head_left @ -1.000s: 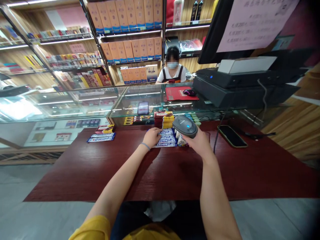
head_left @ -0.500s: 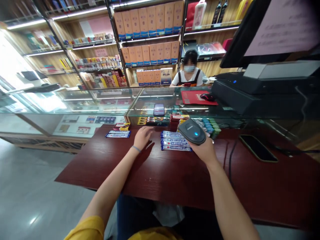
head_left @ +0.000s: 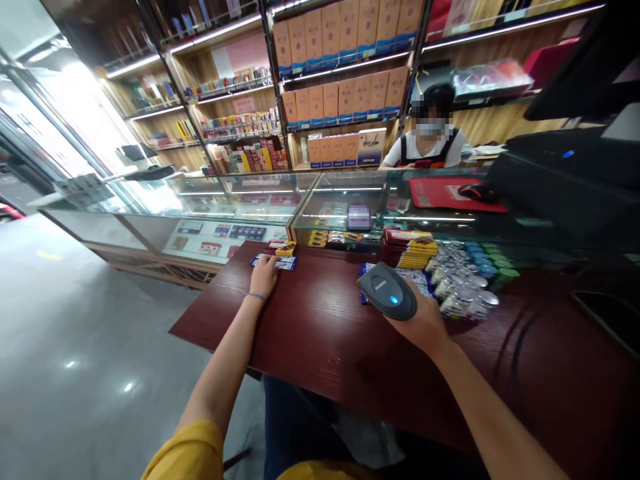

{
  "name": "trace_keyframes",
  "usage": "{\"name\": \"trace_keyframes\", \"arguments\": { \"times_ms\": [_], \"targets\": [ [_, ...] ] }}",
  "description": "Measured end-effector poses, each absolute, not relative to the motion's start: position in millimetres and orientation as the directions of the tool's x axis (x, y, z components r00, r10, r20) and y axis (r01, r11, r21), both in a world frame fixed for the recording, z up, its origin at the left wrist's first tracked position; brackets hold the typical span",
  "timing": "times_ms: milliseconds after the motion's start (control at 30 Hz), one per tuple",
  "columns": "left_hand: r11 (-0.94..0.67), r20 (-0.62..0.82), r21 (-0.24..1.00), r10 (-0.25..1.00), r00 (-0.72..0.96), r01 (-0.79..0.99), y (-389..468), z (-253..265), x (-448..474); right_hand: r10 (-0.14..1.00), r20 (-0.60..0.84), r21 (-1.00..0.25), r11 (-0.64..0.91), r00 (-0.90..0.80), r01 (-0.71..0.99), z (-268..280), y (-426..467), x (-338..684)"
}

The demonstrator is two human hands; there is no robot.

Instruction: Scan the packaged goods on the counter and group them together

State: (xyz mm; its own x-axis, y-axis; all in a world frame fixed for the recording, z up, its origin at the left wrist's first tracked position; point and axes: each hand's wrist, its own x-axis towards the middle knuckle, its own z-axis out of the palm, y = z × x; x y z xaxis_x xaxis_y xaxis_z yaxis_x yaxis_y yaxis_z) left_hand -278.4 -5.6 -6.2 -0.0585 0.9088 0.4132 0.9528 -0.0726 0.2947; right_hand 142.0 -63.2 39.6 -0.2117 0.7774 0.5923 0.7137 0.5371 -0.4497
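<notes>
My right hand [head_left: 423, 317] is wrapped around the handle of a dark grey barcode scanner [head_left: 387, 291], which has a lit blue light. Behind the scanner, partly covered by it, lie blue-and-white snack packets [head_left: 419, 279]. At the left end of the desk, my left hand [head_left: 263, 277] reaches over a few more blue-and-white packets [head_left: 286, 263], its fingers stretched down onto them. Its fingertips are small and partly hidden. Just behind these packets are red-and-yellow packets [head_left: 283, 248].
A stack of red-and-yellow packets [head_left: 410, 248], silver-topped cans [head_left: 465, 293] and green-topped ones [head_left: 503, 270] stand along the desk's back. A glass counter [head_left: 325, 193] borders the dark red desk [head_left: 310, 320]. A phone [head_left: 607, 317] lies right. Behind the counter sits a masked person [head_left: 427, 140].
My left hand has moved left, from the middle of the desk onto the left packets. My right hand still holds the scanner, now lower and nearer. The view has turned left.
</notes>
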Motion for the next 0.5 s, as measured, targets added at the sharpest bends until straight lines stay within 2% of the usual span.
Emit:
{"name": "trace_keyframes", "arguments": {
  "times_ms": [167, 300, 500],
  "targets": [
    [0.023, 0.434, 0.294, 0.888, -0.155, 0.956, -7.5, -19.6, -297.7, 0.748, 0.595, -0.425, 0.603, -0.293, 0.675, 31.4, -67.0, 137.0],
    [0.069, 0.363, 0.299, 0.914, -0.18, 0.952, -5.5, -23.7, -302.1, 0.737, 0.6, -0.409, 0.617, -0.312, 0.672, 27.8, -67.5, 138.3],
    [0.102, 0.347, 0.233, 0.92, -0.18, 0.967, -9.1, -19.9, -305.5, 0.796, 0.543, -0.498, 0.562, -0.268, 0.661, 21.2, -65.9, 141.6]
  ]
}}
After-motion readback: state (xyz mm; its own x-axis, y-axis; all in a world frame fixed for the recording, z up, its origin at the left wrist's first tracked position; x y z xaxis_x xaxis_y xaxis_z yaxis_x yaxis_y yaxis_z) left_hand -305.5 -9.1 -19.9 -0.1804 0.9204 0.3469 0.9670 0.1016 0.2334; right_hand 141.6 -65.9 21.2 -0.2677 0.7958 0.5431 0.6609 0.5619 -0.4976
